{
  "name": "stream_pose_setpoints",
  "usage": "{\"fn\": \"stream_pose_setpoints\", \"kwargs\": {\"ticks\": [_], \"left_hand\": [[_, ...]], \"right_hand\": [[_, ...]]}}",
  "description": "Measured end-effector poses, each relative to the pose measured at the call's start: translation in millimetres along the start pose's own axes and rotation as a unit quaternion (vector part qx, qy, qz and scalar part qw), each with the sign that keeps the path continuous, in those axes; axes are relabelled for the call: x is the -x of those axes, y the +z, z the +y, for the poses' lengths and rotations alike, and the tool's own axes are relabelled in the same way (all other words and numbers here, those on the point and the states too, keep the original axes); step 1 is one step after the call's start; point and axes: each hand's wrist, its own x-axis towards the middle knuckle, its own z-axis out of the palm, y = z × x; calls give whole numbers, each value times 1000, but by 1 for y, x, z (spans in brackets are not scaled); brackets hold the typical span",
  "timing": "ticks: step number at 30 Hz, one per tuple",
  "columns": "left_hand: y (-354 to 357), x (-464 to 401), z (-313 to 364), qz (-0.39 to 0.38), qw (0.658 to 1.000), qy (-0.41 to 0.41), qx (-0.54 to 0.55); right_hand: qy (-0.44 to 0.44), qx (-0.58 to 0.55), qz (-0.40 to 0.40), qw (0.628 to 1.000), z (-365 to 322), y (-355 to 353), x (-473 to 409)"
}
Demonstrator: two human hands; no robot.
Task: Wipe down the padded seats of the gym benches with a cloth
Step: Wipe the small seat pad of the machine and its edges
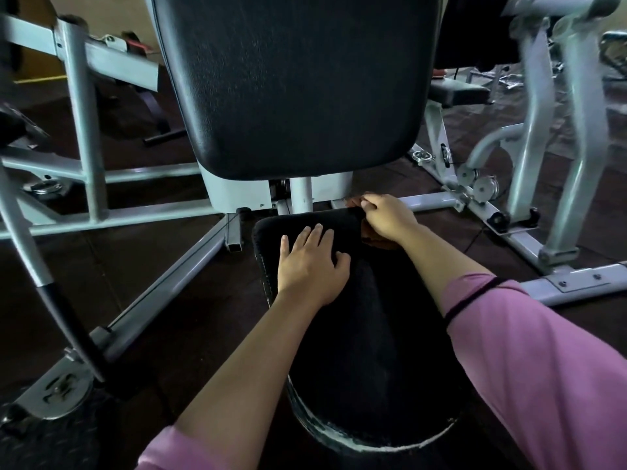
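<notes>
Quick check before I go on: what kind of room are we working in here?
Most likely a gym. A black padded backrest stands above the seat pad, grey steel machine frames surround it, and cable pulleys are bolted near the dark rubber floor.

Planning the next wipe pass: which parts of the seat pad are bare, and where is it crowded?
Bare: the seat pad from the left hand down to its worn near rim, between both forearms. Also a strip along its far edge, ahead of the left fingers. Crowded: the far right corner, where the right hand grips the brownish cloth.
</notes>
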Motion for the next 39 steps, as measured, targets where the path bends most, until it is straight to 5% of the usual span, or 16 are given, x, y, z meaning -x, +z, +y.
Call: {"fn": "stream_pose_setpoints", "kwargs": {"ticks": [5,12,21,31,39], "left_hand": [[1,0,0,-1,1000,3,-1],[0,-1,-1,-8,1000,4,-10],[-1,-2,-1,-15,1000,0,-7],[-36,10,17,-73,997,-22,-18],[-39,39,52,-17,1000,7,-24]], "right_hand": [[41,-16,30,999,17,-3,22],[-50,71,25,996,-12,7,29],[75,-53,0,996,7,-9,10],[101,-143,-26,984,30,-32,85],[71,-205,41,975,29,-45,134]]}}
